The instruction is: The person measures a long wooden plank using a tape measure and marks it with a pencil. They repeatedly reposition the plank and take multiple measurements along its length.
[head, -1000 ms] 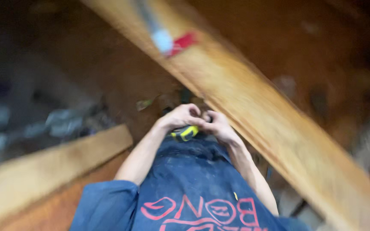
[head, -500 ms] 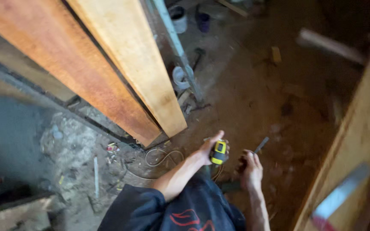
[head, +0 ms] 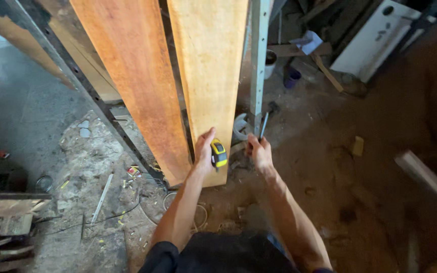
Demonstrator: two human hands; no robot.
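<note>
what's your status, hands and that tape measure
Left hand grips yellow tape measure against the pale plank. Right hand holds a dark pencil-like tool. Reddish plank beside; rubble on floor.

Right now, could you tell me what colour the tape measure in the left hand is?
Yellow and black; the tape measure shows best in the head view.
</note>
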